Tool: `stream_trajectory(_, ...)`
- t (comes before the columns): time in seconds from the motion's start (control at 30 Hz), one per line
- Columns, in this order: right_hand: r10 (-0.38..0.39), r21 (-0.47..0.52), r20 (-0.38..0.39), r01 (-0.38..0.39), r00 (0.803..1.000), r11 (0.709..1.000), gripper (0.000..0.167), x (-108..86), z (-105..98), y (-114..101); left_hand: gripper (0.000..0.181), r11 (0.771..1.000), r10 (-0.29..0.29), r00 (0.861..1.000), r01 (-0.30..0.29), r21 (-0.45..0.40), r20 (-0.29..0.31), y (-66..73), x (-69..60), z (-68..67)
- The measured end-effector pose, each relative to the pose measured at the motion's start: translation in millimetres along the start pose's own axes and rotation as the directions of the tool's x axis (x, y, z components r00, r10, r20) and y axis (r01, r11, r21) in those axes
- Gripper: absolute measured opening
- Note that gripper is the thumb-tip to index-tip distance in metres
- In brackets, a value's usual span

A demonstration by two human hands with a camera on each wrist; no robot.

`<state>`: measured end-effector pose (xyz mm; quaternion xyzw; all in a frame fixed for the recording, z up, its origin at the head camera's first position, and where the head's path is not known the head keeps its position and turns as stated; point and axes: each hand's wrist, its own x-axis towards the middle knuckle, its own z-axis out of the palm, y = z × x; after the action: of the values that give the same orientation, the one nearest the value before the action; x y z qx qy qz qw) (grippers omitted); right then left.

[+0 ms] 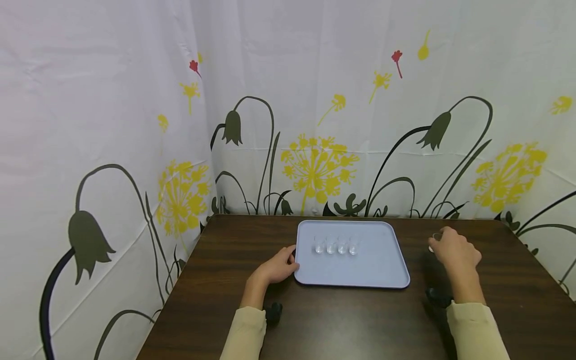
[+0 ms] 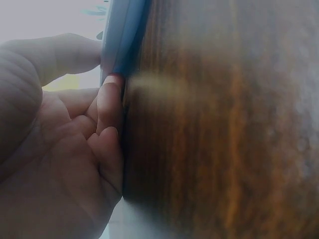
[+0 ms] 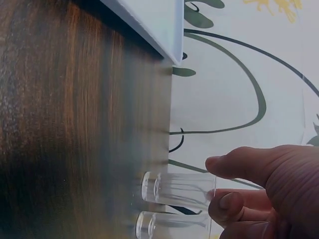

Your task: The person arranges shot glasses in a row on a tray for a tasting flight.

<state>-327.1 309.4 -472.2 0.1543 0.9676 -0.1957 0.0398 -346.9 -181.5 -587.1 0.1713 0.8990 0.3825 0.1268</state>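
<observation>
Several small clear shot glasses (image 1: 330,248) stand in a row on a pale blue-grey tray (image 1: 378,270). My left hand (image 1: 277,265) grips the tray's left rim. In the left wrist view the thumb lies against the tray edge (image 2: 117,40) and the fingers curl at its underside. Off to the right of the tray, my right hand (image 1: 456,250) pinches the rim of another shot glass (image 3: 182,188) between thumb and fingers. Beside that glass stands a second shot glass (image 3: 172,225), close to it. The right hand largely hides both in the head view.
The dark wooden table (image 1: 351,320) extends around the tray and both arms. A white curtain (image 1: 288,100) with printed flowers hangs behind the table and along its left side. Dark wrist devices (image 1: 273,313) sit at both wrists.
</observation>
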Motion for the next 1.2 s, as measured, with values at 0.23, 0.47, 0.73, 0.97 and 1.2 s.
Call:
stream_trajectory(0.23, -0.012, 0.0, -0.023, 0.012, 1.0, 1.0, 0.061, 0.7, 2.1, 1.2, 0.067, 0.999, -0.036, 0.999, 0.036, -0.016, -0.003, 8.3, -8.1, -4.0)
stream_trajectory(0.47, -0.045, 0.0, -0.062, 0.045, 0.997, 0.999, 0.045, -0.5, 5.5, 4.6, 0.064, 1.0, -0.021, 1.0, 0.021, -0.009, 0.004, 4.5, -4.9, -3.2)
stream_trajectory(0.73, -0.055, 0.002, -0.099, 0.056, 0.994, 0.998, 0.039, -0.2, 11.4, -1.6, 0.061, 1.0, 0.021, 1.0, -0.021, -0.01, -0.005, 18.8, -15.4, -7.4)
stream_trajectory(0.97, -0.076, 0.013, -0.108, 0.078, 0.991, 0.997, 0.041, -0.6, 17.6, -8.1, 0.065, 1.0, 0.004, 1.0, -0.004, -0.02, -0.01, 9.6, -10.6, -3.7)
stream_trajectory(1.2, -0.093, 0.017, -0.138, 0.096, 0.986, 0.995, 0.039, -1.1, 18.5, -9.7, 0.062, 0.999, -0.011, 1.0, 0.011, -0.037, -0.009, 45.3, -26.9, -13.8)
